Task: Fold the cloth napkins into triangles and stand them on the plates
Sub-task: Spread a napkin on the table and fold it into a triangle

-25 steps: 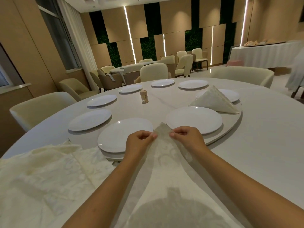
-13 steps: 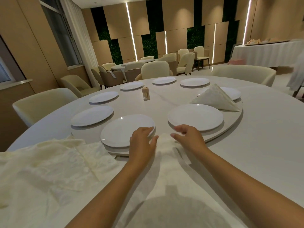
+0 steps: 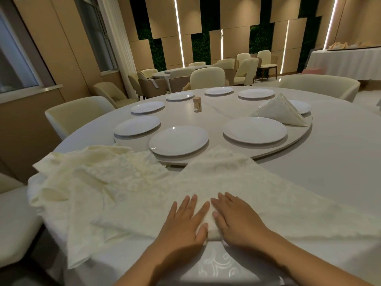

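The napkin point(image 3: 222, 182) under your hands is cream cloth with a faint woven scroll pattern, folded into a broad triangle. Its point reaches away from you and just overlaps the rim of the turntable point(image 3: 288, 149), between the two nearest plates; its long edge runs across the near side of the table point(image 3: 340, 162), right below your palms. The cloth lies flat, though a soft ridge rises between your two hands at the near edge, and whether that is a second fold or only a bunched crease is hard to tell from this angle.

Your left hand point(image 3: 185, 221) lies palm down on the near middle of the napkin, fingers straight and slightly fanned, pressing on the cloth and gripping nothing. Your right hand point(image 3: 237, 219) lies just beside it in the same way, palm down, fingers extended and lightly spread, thumb tucked toward the ridge. The fingertips of both hands point toward the apex, well short of it.

To your left a loose pile of unfolded napkins point(image 3: 92, 182) sprawls over the table edge, touching the one you press. The near left plate point(image 3: 178, 140) and the near right plate point(image 3: 254, 130) are bare. Farther right, a finished napkin point(image 3: 278, 112) stands as a triangle against the far right plate point(image 3: 301, 106).
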### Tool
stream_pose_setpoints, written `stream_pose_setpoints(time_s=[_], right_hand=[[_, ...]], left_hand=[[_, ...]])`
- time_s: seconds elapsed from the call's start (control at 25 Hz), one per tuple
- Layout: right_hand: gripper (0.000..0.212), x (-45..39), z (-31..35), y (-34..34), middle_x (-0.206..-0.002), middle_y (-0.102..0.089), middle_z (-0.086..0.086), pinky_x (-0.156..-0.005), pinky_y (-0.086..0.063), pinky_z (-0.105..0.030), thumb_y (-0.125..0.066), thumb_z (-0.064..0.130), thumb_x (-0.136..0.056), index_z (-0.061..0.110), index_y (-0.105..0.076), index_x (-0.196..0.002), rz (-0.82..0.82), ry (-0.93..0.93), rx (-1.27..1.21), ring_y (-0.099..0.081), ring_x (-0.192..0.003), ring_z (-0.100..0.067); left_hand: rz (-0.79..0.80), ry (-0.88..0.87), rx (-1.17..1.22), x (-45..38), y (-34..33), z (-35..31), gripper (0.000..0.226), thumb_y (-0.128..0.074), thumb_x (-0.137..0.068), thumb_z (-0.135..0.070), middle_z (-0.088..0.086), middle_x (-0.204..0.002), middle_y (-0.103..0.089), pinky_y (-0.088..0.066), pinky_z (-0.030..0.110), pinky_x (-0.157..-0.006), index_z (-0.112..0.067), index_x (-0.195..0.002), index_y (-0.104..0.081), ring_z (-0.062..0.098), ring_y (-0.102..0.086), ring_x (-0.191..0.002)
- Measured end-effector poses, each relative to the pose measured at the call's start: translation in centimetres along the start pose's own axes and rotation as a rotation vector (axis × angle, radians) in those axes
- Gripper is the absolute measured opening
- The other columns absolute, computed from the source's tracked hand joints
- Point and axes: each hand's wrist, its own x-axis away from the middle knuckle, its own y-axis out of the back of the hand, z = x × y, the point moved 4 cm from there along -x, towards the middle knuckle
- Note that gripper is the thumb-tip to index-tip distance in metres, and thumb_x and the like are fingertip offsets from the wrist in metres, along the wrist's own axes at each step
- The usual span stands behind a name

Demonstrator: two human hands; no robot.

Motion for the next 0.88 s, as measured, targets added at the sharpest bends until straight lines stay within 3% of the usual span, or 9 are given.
stream_pose_setpoints(time_s=[0.12,0.2,0.36,0.56,0.64,0.72,0.88], right_hand=[[0.084,0.7,-0.4,-1.3,-0.16,0.008,0.007,-0.112,0.014,-0.028,0.013,0.066,-0.077,0.031,0.0,-0.152,0.023,0.013,0.096,0.011,-0.146,-0.011],[0.075,0.7,-0.7,-1.6,-0.16,0.01,0.007,-0.113,0.014,-0.029,0.006,0.064,-0.085,0.031,0.001,-0.152,0.028,0.008,0.127,0.013,-0.146,-0.01],[0.092,0.6,-0.7,-1.5,-0.159,0.01,0.007,-0.114,0.012,-0.028,0.021,0.071,-0.071,0.031,0.002,-0.152,0.035,0.029,0.141,0.014,-0.146,-0.01],[0.1,0.6,-0.5,-1.5,-0.16,0.009,0.007,-0.115,0.01,-0.029,0.025,0.071,-0.064,0.03,0.001,-0.152,0.033,0.033,0.155,0.011,-0.146,-0.01],[0.082,0.5,-0.6,-1.7,-0.16,0.008,0.006,-0.116,0.009,-0.03,0.013,0.069,-0.081,0.029,0.001,-0.152,0.038,0.032,0.159,0.011,-0.146,-0.011],[0.06,0.5,-0.6,-1.7,-0.16,0.008,0.004,-0.118,0.009,-0.031,-0.006,0.053,-0.098,0.028,0.0,-0.153,0.052,0.018,0.155,0.011,-0.146,-0.011],[0.057,0.3,-0.5,-1.5,-0.16,0.007,0.002,-0.119,0.007,-0.033,-0.014,0.045,-0.102,0.025,0.0,-0.153,0.08,0.012,0.153,0.01,-0.147,-0.014]], left_hand=[[-0.029,-0.012,-0.024,0.6,-0.6,1.6,0.054,-0.013,-0.101,-0.049,-0.013,-0.158,0.018,0.014,0.037,-0.118,-0.041,-0.15,0.008,0.007,0.02,-0.145],[-0.011,0.023,-0.057,1.0,-0.4,3.6,0.057,-0.006,-0.097,-0.056,-0.014,-0.157,0.019,0.015,0.04,-0.118,-0.04,-0.15,0.009,0.007,0.019,-0.145],[-0.033,0.099,-0.077,3.0,-0.1,9.3,0.098,0.032,-0.058,-0.078,-0.018,-0.154,0.02,0.019,0.045,-0.115,-0.045,-0.148,0.009,0.005,0.023,-0.142],[-0.01,0.162,0.008,4.1,0.3,12.0,0.087,0.013,-0.069,-0.082,-0.016,-0.158,0.015,0.014,0.043,-0.118,-0.047,-0.149,0.003,0.005,0.021,-0.143],[-0.014,0.192,-0.029,4.2,0.7,11.2,0.069,-0.004,-0.089,-0.069,-0.012,-0.16,0.01,0.015,0.045,-0.117,-0.04,-0.152,-0.002,0.008,0.018,-0.145],[-0.089,0.144,-0.049,3.9,1.3,8.7,0.058,-0.01,-0.1,-0.052,-0.007,-0.161,0.003,0.015,0.044,-0.117,-0.031,-0.154,-0.01,0.01,0.012,-0.147],[-0.08,-0.013,0.092,1.8,0.9,2.4,0.054,-0.014,-0.103,-0.042,-0.003,-0.162,0.002,0.008,0.036,-0.12,-0.024,-0.154,-0.01,0.009,0.008,-0.147]])
